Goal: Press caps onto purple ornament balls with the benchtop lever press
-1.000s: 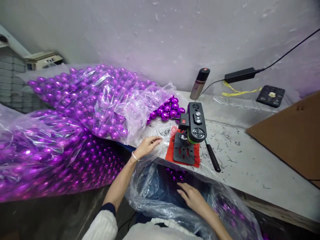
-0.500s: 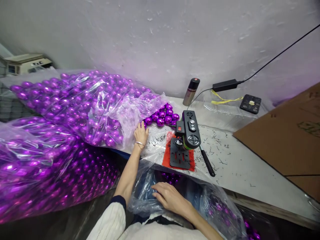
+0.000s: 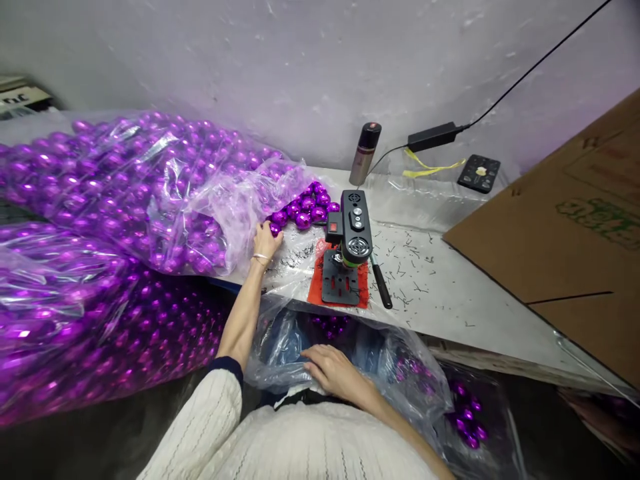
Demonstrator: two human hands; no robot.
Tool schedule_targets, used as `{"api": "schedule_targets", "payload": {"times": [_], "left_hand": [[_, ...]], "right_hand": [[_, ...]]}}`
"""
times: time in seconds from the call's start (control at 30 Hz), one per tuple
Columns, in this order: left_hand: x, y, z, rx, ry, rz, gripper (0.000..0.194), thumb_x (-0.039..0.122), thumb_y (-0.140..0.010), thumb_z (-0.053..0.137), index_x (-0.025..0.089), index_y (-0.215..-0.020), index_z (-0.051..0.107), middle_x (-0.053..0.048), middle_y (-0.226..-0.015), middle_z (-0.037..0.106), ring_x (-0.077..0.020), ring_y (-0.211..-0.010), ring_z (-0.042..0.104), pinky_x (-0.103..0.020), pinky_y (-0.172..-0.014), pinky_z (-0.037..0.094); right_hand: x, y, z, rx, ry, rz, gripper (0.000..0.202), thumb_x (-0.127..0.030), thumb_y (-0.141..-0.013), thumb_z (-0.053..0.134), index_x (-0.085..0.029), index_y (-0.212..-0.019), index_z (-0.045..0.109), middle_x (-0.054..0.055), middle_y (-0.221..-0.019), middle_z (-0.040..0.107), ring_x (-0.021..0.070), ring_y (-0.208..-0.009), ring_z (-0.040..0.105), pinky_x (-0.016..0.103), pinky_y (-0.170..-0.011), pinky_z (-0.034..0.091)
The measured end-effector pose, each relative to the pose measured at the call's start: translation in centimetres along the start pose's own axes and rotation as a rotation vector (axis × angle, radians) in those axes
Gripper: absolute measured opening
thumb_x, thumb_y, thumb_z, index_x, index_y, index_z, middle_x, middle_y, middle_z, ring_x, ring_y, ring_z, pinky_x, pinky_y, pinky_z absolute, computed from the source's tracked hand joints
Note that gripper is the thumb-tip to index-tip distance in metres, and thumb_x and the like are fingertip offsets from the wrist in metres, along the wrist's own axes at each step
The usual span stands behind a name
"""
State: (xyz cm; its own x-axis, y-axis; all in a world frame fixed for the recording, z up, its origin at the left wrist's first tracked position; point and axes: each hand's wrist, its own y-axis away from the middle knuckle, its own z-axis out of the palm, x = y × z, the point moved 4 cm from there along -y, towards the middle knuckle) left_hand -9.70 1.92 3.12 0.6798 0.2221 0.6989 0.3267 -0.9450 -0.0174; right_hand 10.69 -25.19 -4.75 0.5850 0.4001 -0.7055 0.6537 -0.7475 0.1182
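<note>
My left hand (image 3: pixel 267 241) reaches over the table, its fingers closed around a shiny purple bauble (image 3: pixel 275 229) at the near edge of a loose pile of baubles (image 3: pixel 303 220). The pile spills from the mouth of a large clear plastic bag (image 3: pixel 233 193). Right of the pile stands a small black press machine (image 3: pixel 356 223) with a lever handle (image 3: pixel 383 287), on a red cloth (image 3: pixel 315 290). My right hand (image 3: pixel 333 370) is low over my lap, fingers loosely extended above an open clear bag (image 3: pixel 280 340) with purple baubles (image 3: pixel 333 325) inside.
Another full bag of purple baubles (image 3: pixel 125 333) lies at left. Behind the press are a spray can (image 3: pixel 365 153), a black power adapter (image 3: pixel 434 137), a yellow strap (image 3: pixel 435 170) and a black square device (image 3: pixel 479 173). A cardboard box (image 3: pixel 560 253) stands right. Dark scraps litter the table (image 3: pixel 450 293).
My left hand has closed on a bauble at the pile's near edge. My right hand stays over the lap bag, its fingers slightly shifted. The camera view has shifted.
</note>
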Motion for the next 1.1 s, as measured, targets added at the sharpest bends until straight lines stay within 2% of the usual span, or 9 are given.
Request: {"api": "schedule_targets", "payload": {"times": [0.1,0.17,0.3,0.4,0.53,0.67,0.8,0.97,1.1], "left_hand": [[-1.1,4.1,0.3,-0.068,0.681,-0.142,0.037,0.027,-0.086,0.071,0.016,-0.119,0.061,-0.013,-0.127,0.067,-0.0252,-0.12,0.065,-0.041,-0.105,0.053],[-1.3,7.9,1.6,-0.22,1.113,-0.276,0.031,0.03,-0.085,0.071,0.015,-0.111,0.064,-0.011,-0.116,0.071,-0.0226,-0.109,0.07,-0.04,-0.1,0.057],[-0.9,14.0,4.8,-0.37,1.421,-0.483,0.022,0.026,-0.084,0.07,0.015,-0.102,0.065,-0.009,-0.103,0.075,-0.023,-0.105,0.073,-0.043,-0.102,0.058],[-0.6,15.5,6.5,-0.396,1.435,-0.525,0.023,0.031,-0.086,0.069,0.018,-0.104,0.064,-0.007,-0.103,0.076,-0.0234,-0.107,0.074,-0.043,-0.103,0.058],[-0.7,15.7,7.8,-0.48,1.343,-0.548,0.031,0.041,-0.089,0.069,0.02,-0.111,0.064,-0.007,-0.103,0.076,-0.022,-0.099,0.076,-0.036,-0.09,0.063],[-0.9,15.8,8.1,-0.478,1.337,-0.515,0.027,0.034,-0.088,0.071,0.02,-0.11,0.065,-0.005,-0.107,0.076,-0.0198,-0.098,0.076,-0.033,-0.091,0.062],[-0.6,16.1,8.6,-0.412,1.217,-0.387,0.034,0.033,-0.086,0.075,0.02,-0.116,0.066,-0.006,-0.116,0.075,-0.0213,-0.111,0.073,-0.041,-0.106,0.056],[0.1,15.9,9.7,-0.298,0.876,-0.086,0.068,0.035,-0.076,0.085,0.021,-0.135,0.058,-0.009,-0.133,0.07,-0.0254,-0.128,0.065,-0.044,-0.118,0.045],[0.3,15.5,10.2,-0.282,0.688,0.03,0.067,0.04,-0.072,0.089,0.022,-0.131,0.062,-0.01,-0.133,0.069,-0.03,-0.131,0.061,-0.047,-0.12,0.041]], "right_hand": [[0.4,0.0,-0.6,0.029,-0.003,0.001,0.032,-0.032,-0.103,0.046,-0.022,-0.126,0.066,0.01,-0.118,0.076,0.0205,-0.106,0.073,0.033,-0.094,0.055],[0.8,0.1,-0.8,0.028,-0.003,0.015,0.033,-0.033,-0.103,0.046,-0.021,-0.126,0.066,0.01,-0.12,0.076,0.0217,-0.107,0.073,0.034,-0.094,0.055],[1.5,0.4,-0.8,0.018,0.016,0.02,0.033,-0.033,-0.104,0.045,-0.02,-0.126,0.066,0.012,-0.12,0.075,0.0228,-0.107,0.073,0.037,-0.095,0.056],[1.8,0.8,-0.8,0.041,0.02,0.01,0.034,-0.034,-0.104,0.044,-0.02,-0.125,0.067,0.012,-0.12,0.076,0.0218,-0.106,0.073,0.037,-0.095,0.056],[2.2,1.6,-0.9,0.064,0.03,0.06,0.035,-0.034,-0.105,0.043,-0.021,-0.127,0.066,0.011,-0.121,0.076,0.0218,-0.107,0.073,0.036,-0.095,0.056],[2.5,2.2,-0.6,0.058,0.016,0.116,0.036,-0.034,-0.105,0.042,-0.021,-0.128,0.066,0.011,-0.122,0.075,0.0229,-0.109,0.073,0.038,-0.096,0.056],[2.5,2.2,-0.5,0.068,-0.001,0.112,0.036,-0.035,-0.105,0.042,-0.022,-0.128,0.066,0.011,-0.122,0.075,0.022,-0.109,0.073,0.037,-0.097,0.056],[2.9,2.0,-0.7,0.066,0.006,0.111,0.035,-0.034,-0.104,0.043,-0.021,-0.128,0.066,0.012,-0.123,0.075,0.0221,-0.109,0.073,0.038,-0.097,0.056],[3.3,2.3,-0.9,0.055,0.008,0.129,0.036,-0.034,-0.105,0.042,-0.021,-0.129,0.065,0.012,-0.123,0.075,0.0223,-0.11,0.072,0.038,-0.098,0.055]]}}
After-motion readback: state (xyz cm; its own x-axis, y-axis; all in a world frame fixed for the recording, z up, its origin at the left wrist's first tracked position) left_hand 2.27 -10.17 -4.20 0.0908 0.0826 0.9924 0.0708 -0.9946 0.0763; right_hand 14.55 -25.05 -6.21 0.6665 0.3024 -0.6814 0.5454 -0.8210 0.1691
